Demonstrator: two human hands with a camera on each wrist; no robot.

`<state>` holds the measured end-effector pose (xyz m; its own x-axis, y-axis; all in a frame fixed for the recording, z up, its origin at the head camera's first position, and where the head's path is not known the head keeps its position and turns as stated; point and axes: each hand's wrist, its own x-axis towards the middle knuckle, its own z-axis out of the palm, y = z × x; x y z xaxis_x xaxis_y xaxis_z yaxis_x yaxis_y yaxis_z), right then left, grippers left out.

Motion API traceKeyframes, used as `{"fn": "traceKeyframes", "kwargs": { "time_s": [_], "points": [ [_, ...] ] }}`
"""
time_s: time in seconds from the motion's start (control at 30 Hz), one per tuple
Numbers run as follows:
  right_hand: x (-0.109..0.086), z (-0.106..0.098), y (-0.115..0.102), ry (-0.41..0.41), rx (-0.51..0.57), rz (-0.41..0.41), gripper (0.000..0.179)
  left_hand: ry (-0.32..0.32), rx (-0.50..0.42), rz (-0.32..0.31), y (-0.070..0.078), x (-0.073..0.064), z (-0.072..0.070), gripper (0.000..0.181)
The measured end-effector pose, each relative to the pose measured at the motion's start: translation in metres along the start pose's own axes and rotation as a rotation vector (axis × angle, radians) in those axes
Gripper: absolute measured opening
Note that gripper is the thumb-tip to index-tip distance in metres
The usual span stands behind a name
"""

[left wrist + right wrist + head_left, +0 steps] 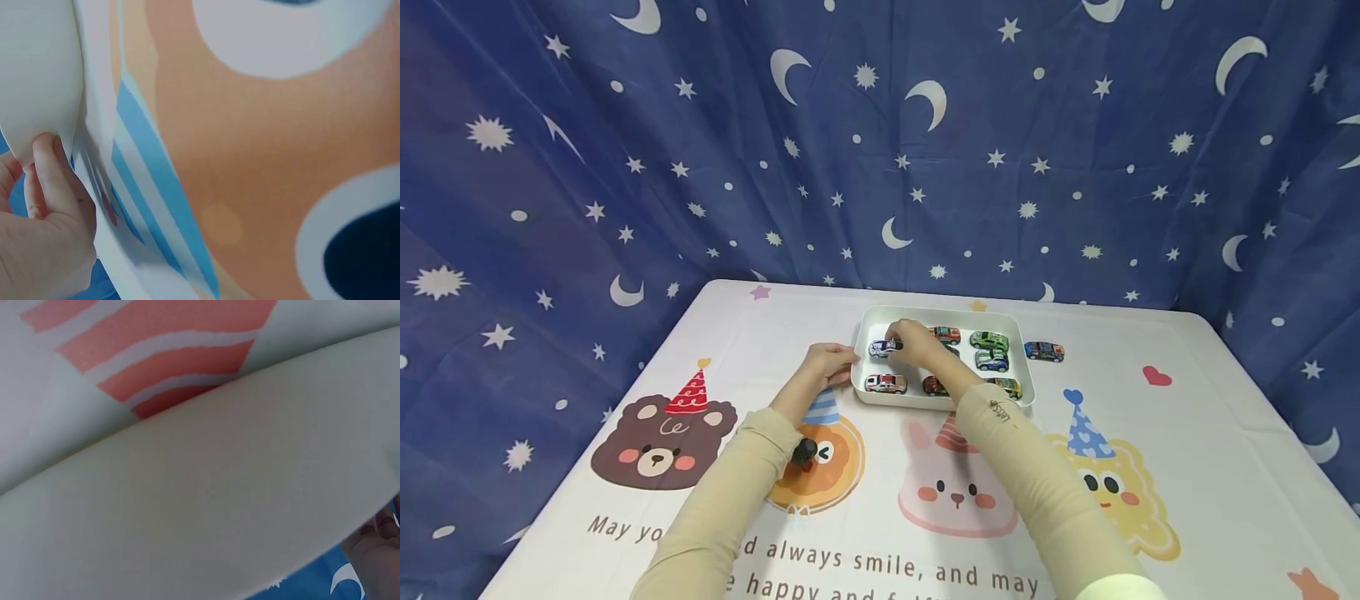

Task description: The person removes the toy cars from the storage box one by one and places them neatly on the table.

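Note:
A white tray (943,402) holds several small toy cars, among them a white-and-red car (885,383), a green car (989,340) and a blue-green-white car (992,360). My left hand (827,363) grips the tray's left side; in the left wrist view the fingers and thumb (53,206) pinch its corner. Reaching over the tray, my right hand (913,342) pinches a white-and-blue toy car (881,348) in the left part. That hand hides part of the car and the cars behind it. The right wrist view shows mostly tray wall (206,487), with the hand (378,553) cut off at the edge.
A dark blue toy car (1045,351) lies on the table just right of the tray. Some small black object (804,452) shows by the left sleeve. The white tablecloth (1225,467) bears printed cartoon figures, and a blue starry curtain (880,167) hangs behind.

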<state>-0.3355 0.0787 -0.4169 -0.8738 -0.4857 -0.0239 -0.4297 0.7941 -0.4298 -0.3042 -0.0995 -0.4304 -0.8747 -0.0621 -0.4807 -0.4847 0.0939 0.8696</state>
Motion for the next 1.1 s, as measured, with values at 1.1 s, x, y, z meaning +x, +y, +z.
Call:
{"fn": "traceKeyframes", "kwargs": {
  "time_s": [1.1],
  "points": [
    [-0.04,-0.033,0.006,0.109,0.195,-0.197,0.029,-0.057,0.041,-0.006,0.002,0.014,-0.004,0.038]
  ]
}}
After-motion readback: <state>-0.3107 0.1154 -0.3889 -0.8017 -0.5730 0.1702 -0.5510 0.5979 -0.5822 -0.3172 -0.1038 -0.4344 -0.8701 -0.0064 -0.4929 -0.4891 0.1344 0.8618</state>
